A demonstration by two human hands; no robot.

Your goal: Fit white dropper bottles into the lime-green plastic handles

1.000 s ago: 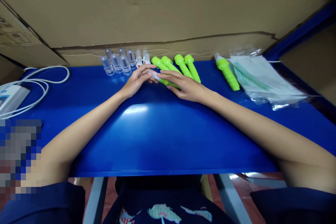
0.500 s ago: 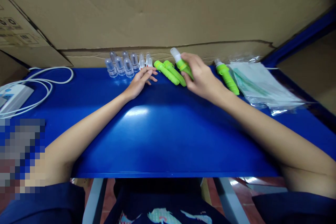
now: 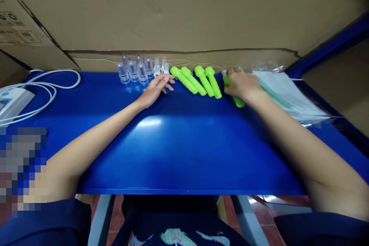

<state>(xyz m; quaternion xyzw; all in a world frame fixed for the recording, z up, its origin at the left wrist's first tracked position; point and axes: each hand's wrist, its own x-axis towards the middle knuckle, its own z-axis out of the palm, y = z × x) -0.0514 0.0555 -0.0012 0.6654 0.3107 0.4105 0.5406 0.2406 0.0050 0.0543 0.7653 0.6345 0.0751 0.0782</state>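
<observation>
My left hand (image 3: 157,86) rests on the blue table with fingers loosely stretched out and holds nothing. Behind it stand two small white-based pieces with clear tips (image 3: 164,66) and several clear plastic caps (image 3: 132,71). My right hand (image 3: 242,83) is closed over a bright green flashlight-shaped tube (image 3: 238,102) lying on the table; its clear tip shows at the far end and my hand hides its middle. Left of that hand, several similar green tubes (image 3: 204,81) lie slanted side by side. Another clear tip shows partly behind my right hand.
Plastic-bagged white and green sheets (image 3: 300,98) lie at the right. A white device (image 3: 17,102) with a coiled white cable (image 3: 57,72) sits at the left. A cardboard wall (image 3: 173,11) closes off the back of the blue table (image 3: 173,150).
My right hand has moved right and down to the table with the clear-tipped green tube it held raised. More green tubes it had hidden now show. My left hand stays put.
</observation>
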